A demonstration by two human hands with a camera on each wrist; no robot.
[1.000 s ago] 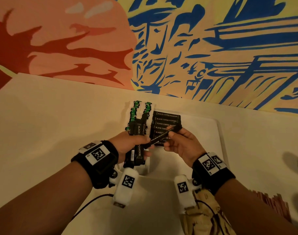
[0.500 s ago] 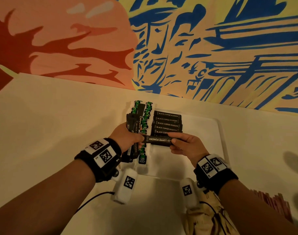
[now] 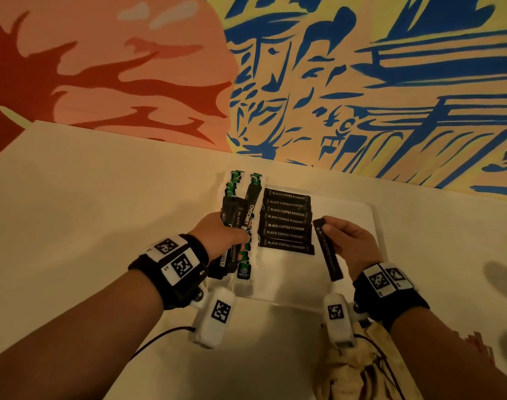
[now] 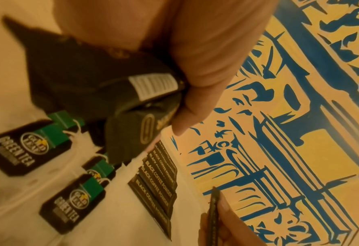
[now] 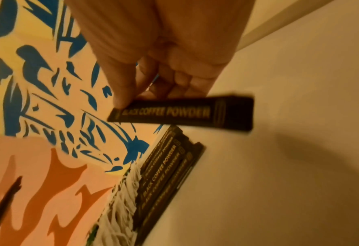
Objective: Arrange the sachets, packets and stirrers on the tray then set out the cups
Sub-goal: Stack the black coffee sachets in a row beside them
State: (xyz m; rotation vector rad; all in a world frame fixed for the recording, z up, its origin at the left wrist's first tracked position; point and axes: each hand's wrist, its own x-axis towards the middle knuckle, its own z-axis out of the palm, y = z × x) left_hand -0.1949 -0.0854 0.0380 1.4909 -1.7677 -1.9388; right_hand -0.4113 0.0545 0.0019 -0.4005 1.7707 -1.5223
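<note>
Step in hand: laying one more black coffee sachet (image 3: 327,249) onto the tray (image 3: 370,226), judged from the row already there.
Right hand: the right hand (image 3: 347,243) pinched the sachet near its far end between thumb and fingertips (image 5: 121,99), its other fingers curled behind; the sachet hung lengthwise back toward the wrist, clear of the tray floor.
Left hand: the left hand (image 3: 217,235) gripped a bundle of spare sachets (image 4: 119,93) (a barcode showed on one), fingers wrapped tightly round it.
Row of coffee sachets: the row (image 3: 286,220) lay flat and overlapping just left of the right fingertips, between the two hands, each strip crosswise.
Green tea packets: the green tea packets (image 4: 20,149) lay below the left fingers, beside the row.
Doing it well: the held sachet pointed across the row's direction, so it would need turning to lie parallel, then lowering at the near end of the row, edges squared with its neighbours.
Grip advice: a light pinch at one end lets the free end droop; supporting it nearer the middle should land it flat.
Risk: brushing the row could skew the loose strips.
</note>
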